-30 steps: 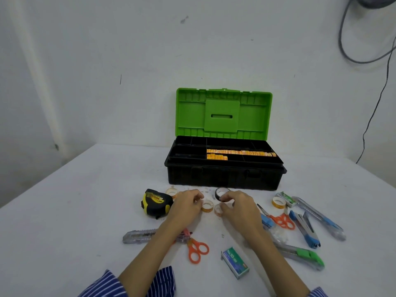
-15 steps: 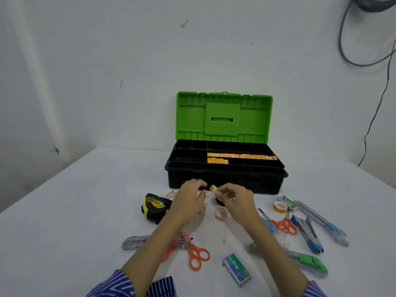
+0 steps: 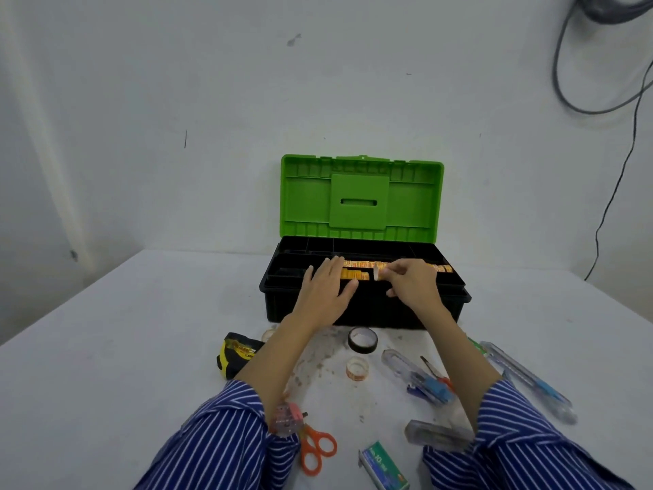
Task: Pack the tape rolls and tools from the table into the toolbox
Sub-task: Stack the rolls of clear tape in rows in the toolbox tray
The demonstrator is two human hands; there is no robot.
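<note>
At your far left on the white table (image 3: 106, 366) sits the chunky yellow-and-black tape measure (image 3: 236, 354), and nearer you lie orange-handled scissors (image 3: 315, 449), blades hidden under your striped sleeve (image 3: 226, 440). Your left hand (image 3: 327, 295) lies flat, fingers straight and relaxed, over the front rim of the toolbox (image 3: 364, 309), holding nothing. The toolbox is black ribbed plastic with its glossy green lid (image 3: 362, 199) standing upright; its long axis runs left to right across your view, the open side facing you. Its upper tray holds rows of small orange pieces (image 3: 357, 275). Your right hand (image 3: 411, 282) pinches a small pale tape roll (image 3: 376, 274) above that tray, just beside the orange pieces. In front of the box a black tape roll (image 3: 362, 340) stands on the table, a smaller clear tape roll (image 3: 357, 368) near it. A green staple box (image 3: 385, 466) lies close to you. Rightward, clear plastic utility knives (image 3: 530, 380) point diagonally away.
</note>
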